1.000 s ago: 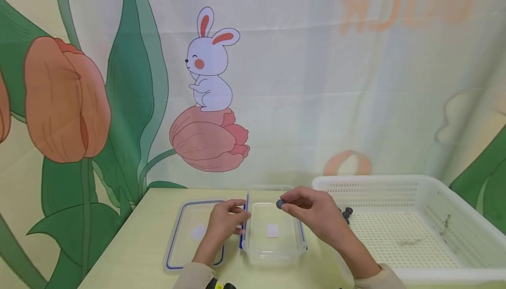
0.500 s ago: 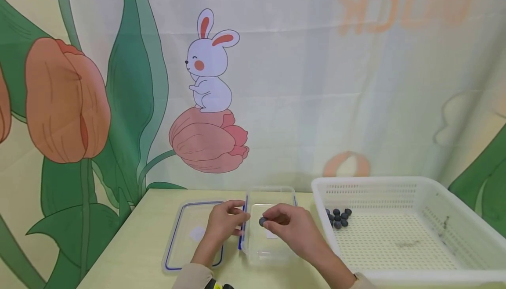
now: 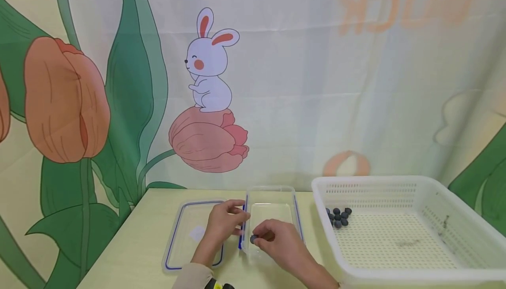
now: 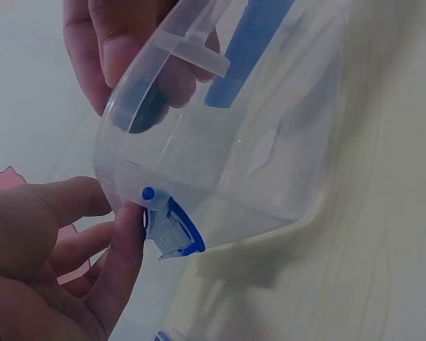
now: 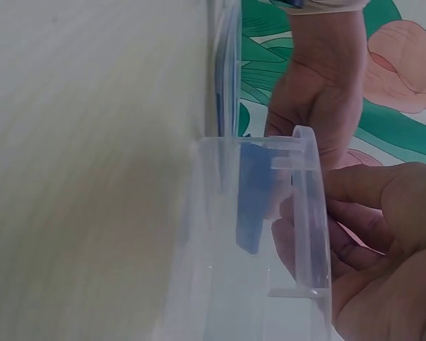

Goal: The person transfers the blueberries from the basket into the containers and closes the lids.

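A clear plastic food box (image 3: 272, 194) with blue clips stands on the table. My left hand (image 3: 225, 222) holds its left wall, thumb and fingers at the rim; in the left wrist view the fingers of my left hand (image 4: 71, 249) touch the corner beside a blue clip (image 4: 174, 231). Over the box's front left part, my right hand (image 3: 282, 243) pinches one blueberry (image 3: 254, 239) between thumb and fingertips. The blueberry (image 4: 148, 106) shows dark through the clear wall in the left wrist view. The right wrist view shows my right hand (image 5: 390, 241) behind the box rim (image 5: 312, 227).
A clear lid (image 3: 178, 236) with a blue seal lies left of the box, partly under my left forearm. To the right stands a white perforated basket (image 3: 395, 273), with several blueberries (image 3: 337, 217) at its left side. A printed curtain (image 3: 284, 104) hangs behind the table.
My right hand has moved left and toward me with the blueberry, from the box's right side to its front left. The left hand has stayed on the box wall.
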The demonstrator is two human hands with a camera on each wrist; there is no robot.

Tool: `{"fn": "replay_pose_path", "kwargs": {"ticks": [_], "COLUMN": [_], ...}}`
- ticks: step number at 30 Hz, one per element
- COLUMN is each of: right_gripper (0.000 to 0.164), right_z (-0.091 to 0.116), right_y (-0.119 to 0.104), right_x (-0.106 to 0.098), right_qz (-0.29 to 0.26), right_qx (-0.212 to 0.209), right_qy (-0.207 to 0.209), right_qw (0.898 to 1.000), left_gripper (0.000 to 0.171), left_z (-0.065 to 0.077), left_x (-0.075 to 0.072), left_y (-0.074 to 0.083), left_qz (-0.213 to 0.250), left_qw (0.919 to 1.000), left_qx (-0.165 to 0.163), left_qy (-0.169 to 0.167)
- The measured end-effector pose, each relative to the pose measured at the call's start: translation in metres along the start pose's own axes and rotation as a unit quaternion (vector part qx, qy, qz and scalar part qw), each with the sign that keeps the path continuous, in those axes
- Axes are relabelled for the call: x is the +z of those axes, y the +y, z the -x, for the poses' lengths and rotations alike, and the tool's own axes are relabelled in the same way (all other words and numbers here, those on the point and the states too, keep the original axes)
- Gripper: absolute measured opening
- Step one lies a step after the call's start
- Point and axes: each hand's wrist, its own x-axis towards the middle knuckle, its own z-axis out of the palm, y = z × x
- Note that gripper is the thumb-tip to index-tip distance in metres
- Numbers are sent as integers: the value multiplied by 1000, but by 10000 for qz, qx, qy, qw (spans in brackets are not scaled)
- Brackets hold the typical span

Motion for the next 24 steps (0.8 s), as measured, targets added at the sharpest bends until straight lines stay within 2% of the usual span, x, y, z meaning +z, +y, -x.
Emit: {"fn": "replay_pose_path", "kwargs": {"ticks": [15,24], "right_gripper": [10,10], "right_z": [-2,0], "right_y": [6,-10], "right_x": [4,-12], "right_qz": [237,264], "right_qx": [-272,-220], "right_qy": [47,263], "right_qw": [9993,9991], "left_gripper": [43,44], "left_z": [0,1], "left_x": [0,0], "left_y": [2,0], "left_qz": [8,-35], "left_qw": [10000,10000], "left_qx": [-11,-74], "left_qy": [-3,-11]}}
